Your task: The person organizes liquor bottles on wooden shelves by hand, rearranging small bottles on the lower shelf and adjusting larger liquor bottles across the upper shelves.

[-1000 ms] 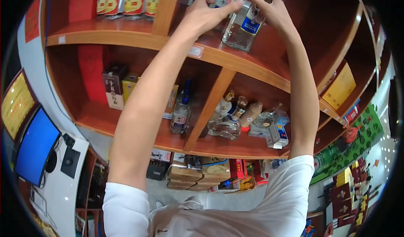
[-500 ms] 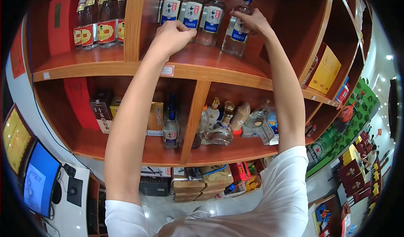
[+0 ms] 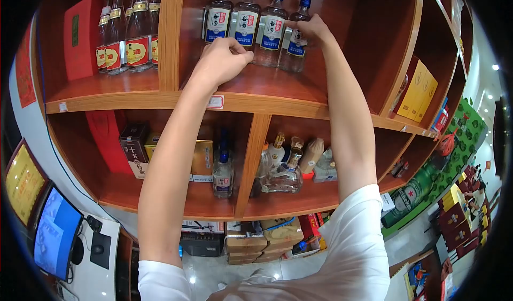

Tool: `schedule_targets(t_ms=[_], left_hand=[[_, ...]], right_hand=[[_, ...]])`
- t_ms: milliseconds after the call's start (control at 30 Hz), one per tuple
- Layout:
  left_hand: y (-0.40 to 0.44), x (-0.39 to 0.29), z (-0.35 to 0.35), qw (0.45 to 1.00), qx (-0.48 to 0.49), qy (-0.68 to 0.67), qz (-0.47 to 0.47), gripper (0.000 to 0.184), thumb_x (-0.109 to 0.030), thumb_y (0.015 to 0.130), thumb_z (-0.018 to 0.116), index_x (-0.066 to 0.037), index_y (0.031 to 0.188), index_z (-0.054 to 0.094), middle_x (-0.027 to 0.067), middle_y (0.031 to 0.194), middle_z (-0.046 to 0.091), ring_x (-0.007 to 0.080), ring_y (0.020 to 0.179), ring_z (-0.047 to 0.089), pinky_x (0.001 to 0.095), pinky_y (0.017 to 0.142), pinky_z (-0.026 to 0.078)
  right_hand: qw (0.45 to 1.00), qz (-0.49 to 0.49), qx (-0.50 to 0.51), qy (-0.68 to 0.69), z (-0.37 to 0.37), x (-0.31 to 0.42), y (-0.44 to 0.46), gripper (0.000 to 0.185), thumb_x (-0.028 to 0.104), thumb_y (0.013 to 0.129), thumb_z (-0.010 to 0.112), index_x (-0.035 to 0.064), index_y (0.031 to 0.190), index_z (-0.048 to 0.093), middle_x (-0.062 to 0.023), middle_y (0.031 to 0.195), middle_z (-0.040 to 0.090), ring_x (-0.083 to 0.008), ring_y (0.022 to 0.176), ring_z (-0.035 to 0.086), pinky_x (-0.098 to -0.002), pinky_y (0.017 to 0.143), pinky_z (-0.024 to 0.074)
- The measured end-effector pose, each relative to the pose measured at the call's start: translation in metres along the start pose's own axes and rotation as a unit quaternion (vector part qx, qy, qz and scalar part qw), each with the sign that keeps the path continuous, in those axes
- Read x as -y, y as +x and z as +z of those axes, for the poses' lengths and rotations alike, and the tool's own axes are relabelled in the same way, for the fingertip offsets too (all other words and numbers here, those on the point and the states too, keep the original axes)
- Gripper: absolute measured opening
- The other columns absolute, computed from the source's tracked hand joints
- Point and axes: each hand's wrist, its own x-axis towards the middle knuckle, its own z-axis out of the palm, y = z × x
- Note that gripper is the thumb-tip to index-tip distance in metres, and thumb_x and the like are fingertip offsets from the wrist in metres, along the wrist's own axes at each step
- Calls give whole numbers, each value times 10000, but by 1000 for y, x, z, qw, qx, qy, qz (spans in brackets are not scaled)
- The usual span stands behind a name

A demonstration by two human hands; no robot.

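Several clear bottles with blue caps and white-and-blue labels stand in a row on the upper shelf. My right hand is wrapped round the upper part of the rightmost bottle, which stands upright close beside its neighbour. In front of the two left bottles, such as the leftmost one, my left hand is curled with fingertips pressed together near the bottle bases. Whether those fingertips hold anything is hidden.
Red-labelled bottles stand left of a wooden divider. The lower shelf holds boxes, a blue-capped bottle and a decanter-like bottle. A monitor is at lower left, cartons below.
The rightmost bottle was apart from the row half a second ago and now stands closer to it, moved left with my right hand. My left hand was higher among the bottles a second ago.
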Motion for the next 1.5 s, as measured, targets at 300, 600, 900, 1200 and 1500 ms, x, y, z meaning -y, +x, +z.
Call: schedule_targets(t_ms=[300, 600, 900, 1200, 1500], left_hand=[[4, 15, 7, 990, -5, 88, 114, 379, -362, 825, 747, -6, 954, 745, 159, 849, 733, 224, 828, 699, 362, 800, 549], [-27, -9, 7, 914, -191, -9, 358, 53, -13, 849, 642, 1, 807, 672, 132, 767, 684, 201, 705, 645, 326, 646, 525], [-204, 100, 31, 946, -170, 17, 277, 106, 49, 856, 661, 21, 953, 631, 160, 958, 683, 241, 904, 665, 347, 837, 537], [-206, 213, 113, 990, -17, -48, -130, 480, -178, 792, 835, 17, 1195, 663, 182, 1141, 697, 298, 1056, 676, 386, 916, 533], [-199, 224, 166, 993, -91, 27, -76, 266, -145, 762, 800, -43, 949, 640, 162, 943, 639, 383, 976, 582, 462, 857, 480]], right_hand=[[979, -142, 65, 128, 10, -43, 46, 764, 406, 667, 937, -14, 1213, 607, -151, 1034, 692, -288, 842, 687, -468, 714, 600], [995, -42, 92, 8, -10, -15, 8, 292, 291, 850, 830, 65, 994, 714, -88, 784, 723, -200, 706, 689, -416, 661, 595], [993, -41, 104, 45, -11, -5, -27, 613, 171, 868, 793, -5, 1390, 525, -163, 1076, 697, -257, 879, 693, -470, 852, 605], [984, -150, -93, -30, -12, -6, -2, 1083, 400, 730, 894, -107, 1505, 334, -309, 1346, 590, -365, 1254, 599, -468, 1040, 514], [946, -228, -229, -17, -16, 5, -2, 557, 213, 805, 745, -146, 1205, 598, -333, 1137, 676, -479, 1079, 665, -507, 965, 560]])
